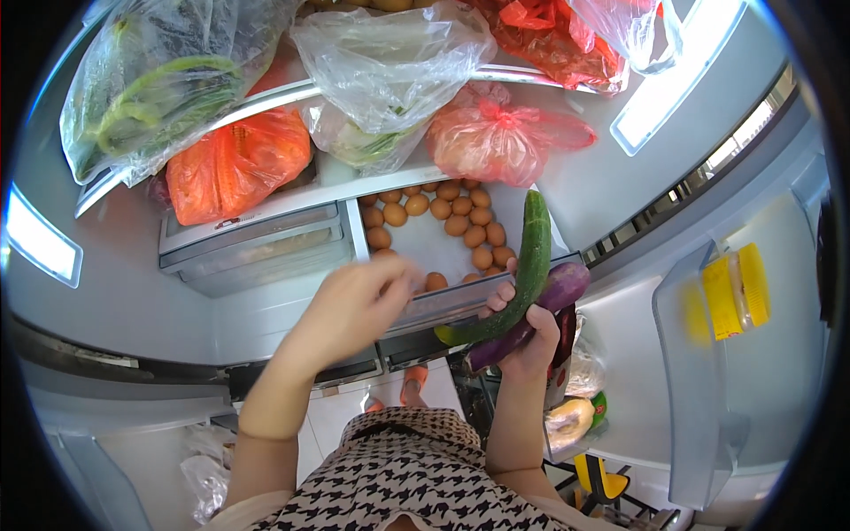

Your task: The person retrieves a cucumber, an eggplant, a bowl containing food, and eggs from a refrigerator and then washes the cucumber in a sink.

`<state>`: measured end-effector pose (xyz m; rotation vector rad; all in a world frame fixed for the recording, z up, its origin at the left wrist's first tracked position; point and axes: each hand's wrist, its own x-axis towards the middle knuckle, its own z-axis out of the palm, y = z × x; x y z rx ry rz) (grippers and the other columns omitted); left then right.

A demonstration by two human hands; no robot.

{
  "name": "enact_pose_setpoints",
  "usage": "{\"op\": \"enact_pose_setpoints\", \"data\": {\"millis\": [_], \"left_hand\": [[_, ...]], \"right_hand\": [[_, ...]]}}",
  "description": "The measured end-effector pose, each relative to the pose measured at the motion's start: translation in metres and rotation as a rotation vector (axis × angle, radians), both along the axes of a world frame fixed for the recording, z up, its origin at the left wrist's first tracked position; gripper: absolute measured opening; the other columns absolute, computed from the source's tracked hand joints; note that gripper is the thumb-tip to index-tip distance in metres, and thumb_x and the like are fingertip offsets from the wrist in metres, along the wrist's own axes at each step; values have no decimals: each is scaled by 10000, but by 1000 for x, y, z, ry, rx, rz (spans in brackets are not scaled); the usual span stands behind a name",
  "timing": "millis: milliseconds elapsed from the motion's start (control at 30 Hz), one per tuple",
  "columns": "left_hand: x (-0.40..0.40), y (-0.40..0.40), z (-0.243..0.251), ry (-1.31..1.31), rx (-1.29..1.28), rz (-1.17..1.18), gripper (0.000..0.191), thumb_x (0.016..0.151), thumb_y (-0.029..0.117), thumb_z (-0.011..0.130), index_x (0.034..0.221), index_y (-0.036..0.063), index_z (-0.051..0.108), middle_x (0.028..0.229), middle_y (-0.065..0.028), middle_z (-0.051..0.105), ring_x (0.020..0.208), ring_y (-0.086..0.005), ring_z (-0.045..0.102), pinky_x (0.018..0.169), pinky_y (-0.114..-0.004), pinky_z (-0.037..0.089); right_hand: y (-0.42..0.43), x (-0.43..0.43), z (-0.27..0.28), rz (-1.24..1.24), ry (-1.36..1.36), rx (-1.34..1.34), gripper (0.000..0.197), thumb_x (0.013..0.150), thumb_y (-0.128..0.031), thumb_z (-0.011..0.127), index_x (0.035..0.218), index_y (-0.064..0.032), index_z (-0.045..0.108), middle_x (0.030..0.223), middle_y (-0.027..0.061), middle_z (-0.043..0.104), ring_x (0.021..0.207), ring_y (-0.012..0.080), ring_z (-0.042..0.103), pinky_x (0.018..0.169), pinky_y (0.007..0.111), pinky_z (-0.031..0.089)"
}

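My right hand [539, 342] grips a curved green cucumber [535, 255] and a purple eggplant [566, 284] together. The two cross each other, the cucumber on top. Both are over the front right corner of a pulled-out refrigerator drawer [425, 242]. Several brown eggs [459, 206] lie along the drawer's sides and back. At the drawer's front left is my left hand [365, 299], blurred, with curled fingers above the front edge. An egg [435, 281] shows just right of those fingers. Whether the left hand holds anything is hidden.
A second drawer [265, 245] sits left of the egg drawer. Above it rest an orange plastic bag [239, 166] and a knotted pink bag [498, 133]. A clear bag of green vegetables [166, 86] overhangs the upper shelf. The open right door has a bin [690, 372] and a yellow package [737, 292].
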<state>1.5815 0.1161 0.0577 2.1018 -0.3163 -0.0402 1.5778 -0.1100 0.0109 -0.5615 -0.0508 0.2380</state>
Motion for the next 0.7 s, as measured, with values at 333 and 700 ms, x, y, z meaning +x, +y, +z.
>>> {"op": "enact_pose_setpoints", "data": {"millis": [333,700], "left_hand": [[197,-76,-121,-44,625,-460,532,776,268,634,1287,187,516,1196,-181,536,1038,-359,562,879,-412,452],[206,-99,-164,-216,899,-516,605,728,299,713,1259,232,431,1204,-157,490,961,-350,599,734,-430,503]], "right_hand": [[3,10,-8,-98,0,-55,711,707,-168,615,1345,-14,340,992,91,484,924,210,497,841,329,424],[3,13,-24,-117,60,-6,676,709,-121,585,1337,-3,363,1017,130,504,954,242,514,877,333,432]]}}
